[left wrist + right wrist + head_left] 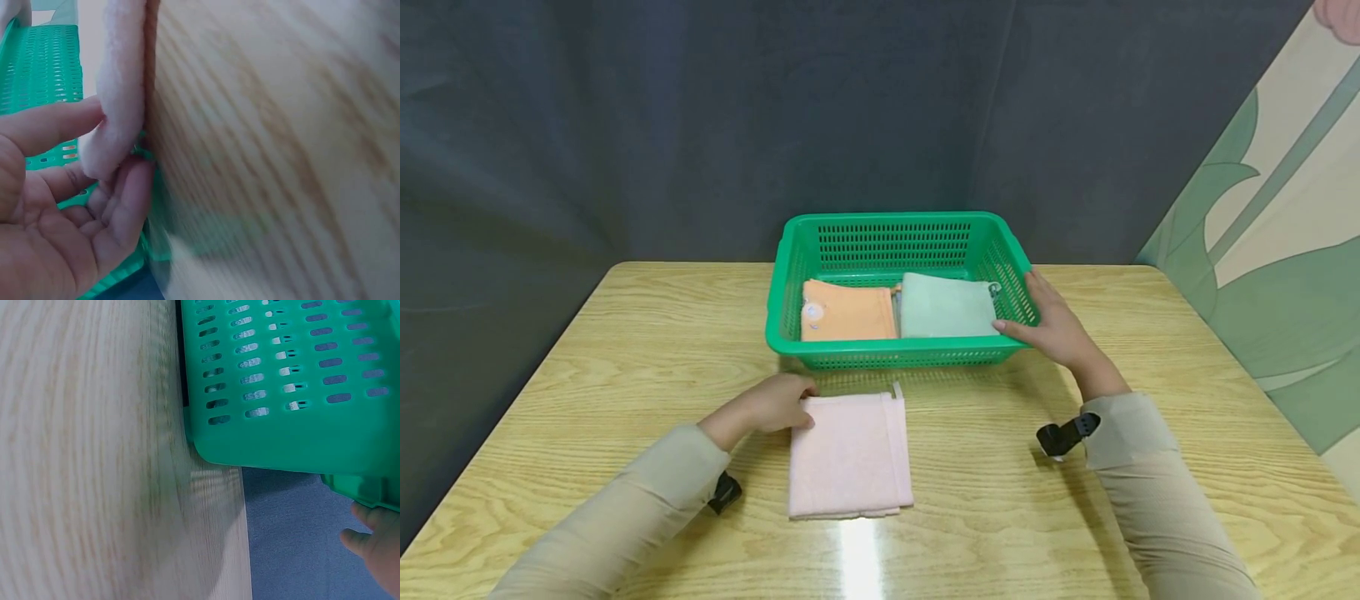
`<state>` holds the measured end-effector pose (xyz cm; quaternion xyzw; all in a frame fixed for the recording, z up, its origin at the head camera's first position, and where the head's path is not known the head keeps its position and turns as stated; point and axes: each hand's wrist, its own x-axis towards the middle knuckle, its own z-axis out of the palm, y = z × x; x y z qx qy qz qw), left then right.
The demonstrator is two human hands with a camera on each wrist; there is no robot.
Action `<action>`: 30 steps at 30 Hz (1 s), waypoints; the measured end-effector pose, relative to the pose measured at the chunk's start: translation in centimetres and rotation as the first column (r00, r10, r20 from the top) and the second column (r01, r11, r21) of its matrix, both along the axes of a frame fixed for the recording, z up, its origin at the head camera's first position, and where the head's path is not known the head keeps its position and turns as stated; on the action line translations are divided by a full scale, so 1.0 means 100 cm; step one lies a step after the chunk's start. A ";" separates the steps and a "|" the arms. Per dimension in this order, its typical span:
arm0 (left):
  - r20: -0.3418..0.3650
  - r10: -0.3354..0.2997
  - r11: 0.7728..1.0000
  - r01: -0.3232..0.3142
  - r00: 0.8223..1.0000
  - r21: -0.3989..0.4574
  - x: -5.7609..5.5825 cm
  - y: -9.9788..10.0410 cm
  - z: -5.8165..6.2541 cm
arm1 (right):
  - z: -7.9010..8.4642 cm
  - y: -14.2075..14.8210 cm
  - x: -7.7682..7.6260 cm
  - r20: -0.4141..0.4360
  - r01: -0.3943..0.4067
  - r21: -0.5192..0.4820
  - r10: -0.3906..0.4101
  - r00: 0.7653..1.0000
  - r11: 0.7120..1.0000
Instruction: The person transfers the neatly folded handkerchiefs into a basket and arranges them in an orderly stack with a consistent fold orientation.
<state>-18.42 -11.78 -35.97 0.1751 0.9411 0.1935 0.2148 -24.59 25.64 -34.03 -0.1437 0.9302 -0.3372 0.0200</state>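
A folded pink towel (850,454) lies on the table in front of a green plastic basket (895,345). My left hand (775,402) pinches the towel's upper left corner. In the left wrist view, the thumb is on one side of the thick pink towel edge (122,81) and the curled fingers are on the other. My right hand (1060,327) grips the basket's right rim near its front corner, thumb over the inside. Inside the basket, a folded orange towel (850,312) sits left of a folded light green towel (951,307). The right wrist view shows the basket's slotted wall (269,437).
The wooden table (625,358) extends to both sides of the basket. A dark curtain (775,108) hangs behind it, and a wall with painted leaves (1285,275) stands at the right. Black wrist devices (1063,435) are strapped at both sleeves.
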 end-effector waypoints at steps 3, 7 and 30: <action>0.020 0.001 0.999 -0.002 1.000 0.049 -0.001 -0.002 -0.001 | 0.001 0.000 0.000 -0.001 -0.001 -0.001 0.001 1.000 1.000; 0.066 0.013 0.985 -0.024 0.998 0.174 -0.002 -0.007 -0.003 | 0.001 0.000 0.000 0.000 -0.002 -0.001 0.002 1.000 1.000; 0.003 0.000 0.941 -0.001 1.000 0.338 0.006 -0.012 0.006 | 0.002 -0.001 0.001 -0.005 -0.015 0.005 0.015 1.000 1.000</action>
